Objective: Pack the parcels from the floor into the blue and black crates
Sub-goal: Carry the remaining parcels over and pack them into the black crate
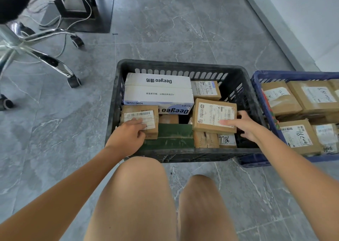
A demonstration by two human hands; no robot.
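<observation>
Nearest us, our left hand (128, 132) lies with straight fingers pressing on a small brown cardboard parcel with a barcode label (140, 120) at the near left of the black slotted plastic crate (183, 155). Our right hand (242, 126) pinches the right edge of a flat brown cardboard parcel with a white shipping label (213, 115), thumb behind and fingers across the label. Both look light and stiff; we judge the taped edges the safest hold, since labels may be slick. Beyond sits a long white printed carton (158, 94), likely bulkier. To the right, touching, the blue plastic crate (256, 79) already holds parcels. No parcels show on the grey marble-patterned floor (165, 29).
</observation>
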